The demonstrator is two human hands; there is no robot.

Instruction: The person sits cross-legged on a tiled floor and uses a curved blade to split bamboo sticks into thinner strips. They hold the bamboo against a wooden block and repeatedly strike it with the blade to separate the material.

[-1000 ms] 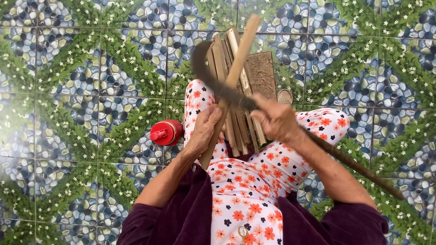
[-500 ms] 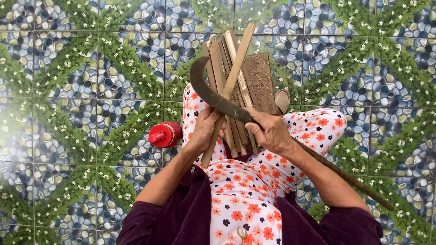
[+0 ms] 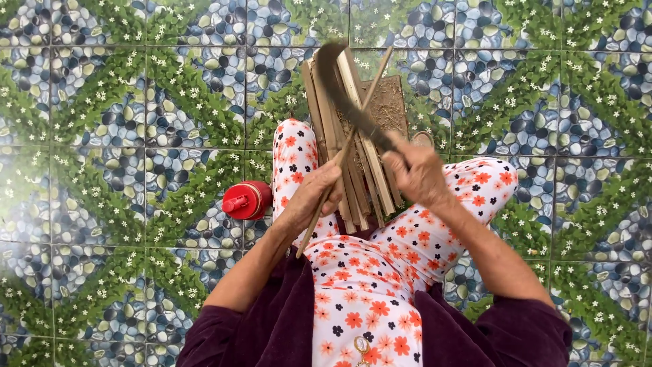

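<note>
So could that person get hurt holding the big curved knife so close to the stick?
Possibly. The curved blade in the right hand crosses the thin stick that the left hand grips, so a slip could bring the edge toward those fingers. The bundle of wooden strips rests over the flowered trouser legs, so a missed stroke might reach a leg.

Both forearms reach forward over the lap — the left hand [image 3: 309, 197] is curled in a grip, the right hand [image 3: 418, 175] is fisted just beside it, knuckles up.
</note>
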